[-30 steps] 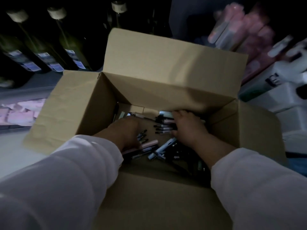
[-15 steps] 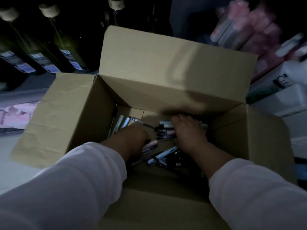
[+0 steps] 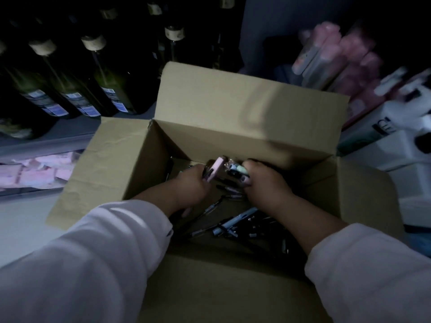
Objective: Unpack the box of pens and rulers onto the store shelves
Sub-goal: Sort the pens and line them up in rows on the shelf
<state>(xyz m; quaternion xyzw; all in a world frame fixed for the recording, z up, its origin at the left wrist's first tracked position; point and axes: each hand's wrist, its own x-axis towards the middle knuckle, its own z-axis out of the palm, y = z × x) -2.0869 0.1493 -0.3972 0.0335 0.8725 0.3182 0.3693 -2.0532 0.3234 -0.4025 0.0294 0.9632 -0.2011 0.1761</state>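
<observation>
**Pens bunched in both hands, lift-out next**

Far L of my grip: dark bottles [image 3: 102,89] on a shelf [image 3: 58,138], well apart from my hands.

My left hand [image 3: 191,185] is down inside the box [image 3: 233,108], fingers curled round the L side of a bunch of pens [image 3: 221,170], incl. the pink-ended one. Light is dim and it's blurred, so I can't tell how many fingers wrap it.

The bunch sits between my two hands, touching both, raised above the box floor and just in front of the far wall. Its ends point up and away from me, twd the far flap. Long axis runs near-to-far and leans a bit to the R.

My right hand [image 3: 265,183] curls round the R side of the bunch, pale green and blue ends showing by the thumb.

Below and nearer me than the grip: loose pens [image 3: 235,224] lying flat on the floor, mostly slanted near-L to far-R.

Far R of the grip: pink packs [image 3: 338,57], blurred.

Step, imo: gathering, approx early on, plenty left in the box. Next move needs both hands squeezing evenly, lifting straight up clear of the flaps, bunch kept level so none slide out, then over to a shelf.
</observation>
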